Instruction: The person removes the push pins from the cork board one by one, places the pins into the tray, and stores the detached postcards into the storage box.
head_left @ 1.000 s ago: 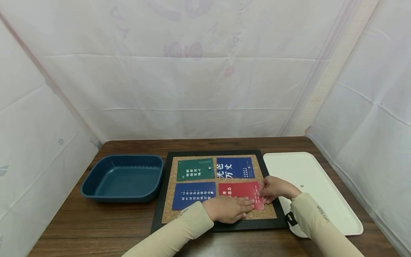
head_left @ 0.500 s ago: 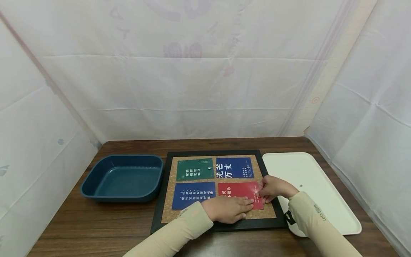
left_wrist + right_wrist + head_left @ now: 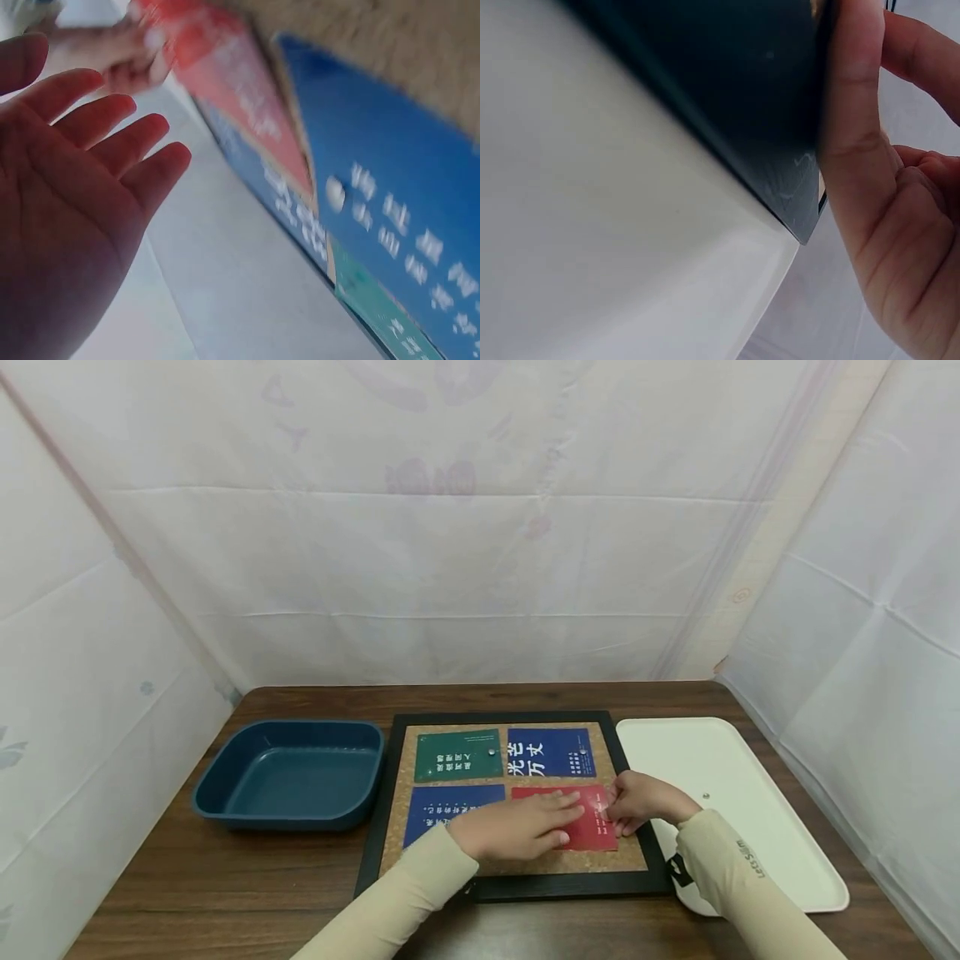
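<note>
On the corkboard (image 3: 585, 862), take the red card (image 3: 591, 827), likely light and creasable, edgewise, with left hand (image 3: 517, 828) straight-fingered and right hand (image 3: 648, 797) unclear in grip.

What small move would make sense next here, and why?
Probably the right hand should press down at the red card's right end, then let go. The hand sits there already, and the green card and upper blue card each show a pin near that end. Whether it covers a pin is hidden.
</note>
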`<state>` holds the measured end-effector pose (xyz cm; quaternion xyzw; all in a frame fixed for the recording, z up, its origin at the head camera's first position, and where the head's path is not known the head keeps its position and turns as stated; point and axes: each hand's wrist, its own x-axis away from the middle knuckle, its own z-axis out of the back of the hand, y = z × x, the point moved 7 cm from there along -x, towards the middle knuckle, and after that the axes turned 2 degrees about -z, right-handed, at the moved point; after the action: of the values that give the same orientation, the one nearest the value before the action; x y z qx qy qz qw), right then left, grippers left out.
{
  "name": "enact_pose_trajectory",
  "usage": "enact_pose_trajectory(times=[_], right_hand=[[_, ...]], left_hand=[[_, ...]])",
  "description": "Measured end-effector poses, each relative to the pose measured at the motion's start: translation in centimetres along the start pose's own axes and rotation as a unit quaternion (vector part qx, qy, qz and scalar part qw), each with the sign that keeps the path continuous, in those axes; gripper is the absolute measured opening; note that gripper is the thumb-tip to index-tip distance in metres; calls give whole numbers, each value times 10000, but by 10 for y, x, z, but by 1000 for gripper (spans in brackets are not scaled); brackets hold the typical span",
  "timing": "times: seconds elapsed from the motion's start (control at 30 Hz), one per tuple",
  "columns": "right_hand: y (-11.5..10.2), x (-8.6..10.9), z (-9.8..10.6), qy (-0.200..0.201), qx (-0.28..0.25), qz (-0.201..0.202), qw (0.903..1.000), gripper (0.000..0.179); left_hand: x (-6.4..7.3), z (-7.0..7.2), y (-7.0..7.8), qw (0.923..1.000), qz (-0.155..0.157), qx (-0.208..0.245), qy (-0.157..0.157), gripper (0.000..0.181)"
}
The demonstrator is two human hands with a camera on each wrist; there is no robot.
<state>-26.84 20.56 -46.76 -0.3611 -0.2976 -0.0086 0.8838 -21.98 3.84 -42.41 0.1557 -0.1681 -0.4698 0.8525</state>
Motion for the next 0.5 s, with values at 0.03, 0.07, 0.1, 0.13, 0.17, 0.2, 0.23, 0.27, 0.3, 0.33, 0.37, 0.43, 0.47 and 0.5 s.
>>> enact_pose_trajectory(times=[0.03,0.07,0.1,0.13,0.17,0.2,0.23,0.27,0.3,0.33,0.37,0.43,0.47,0.5], right_hand=[[0,0,0,-15,-19,8,10000,7],[1,0,0,-26,-46,14,10000,7],[1,1,0,-33,-64,24,10000,8],[1,1,0,-38,-79,34,10000,8],[2,1,1,-40,-89,44,9999,8],[2,0,1,-35,-98,45,9999,8],[2,0,1,-21,-103,56,9999,9],[2,0,1,-14,-108,69,9999,9],[3,0,1,-12,-100,81,9999,10],[3,0,1,-11,-102,88,9999,10],[3,0,1,-10,-104,90,9999,10],[3,0,1,-9,-98,96,9999,9],[3,0,1,-9,-96,94,9999,9],[3,0,1,-12,-103,93,9999,9]], left_hand=[[2,6,-2,9999,3,108,107,51],[5,12,-3,9995,25,225,206,51],[8,17,-5,9990,27,330,308,51],[12,24,-7,9981,41,462,418,52],[16,30,-9,9968,53,596,532,52],[20,36,-12,9953,89,730,625,52],[24,41,-16,9934,144,874,724,52],[28,47,-21,9916,183,977,827,53],[33,51,-26,9900,239,1021,946,53],[38,55,-32,9881,316,1072,1061,54],[43,58,-38,9858,400,1119,1190,54],[54,64,-53,9801,582,1225,1446,54],[60,67,-60,9773,661,1260,1571,55],[66,69,-66,9742,741,1288,1699,55]])
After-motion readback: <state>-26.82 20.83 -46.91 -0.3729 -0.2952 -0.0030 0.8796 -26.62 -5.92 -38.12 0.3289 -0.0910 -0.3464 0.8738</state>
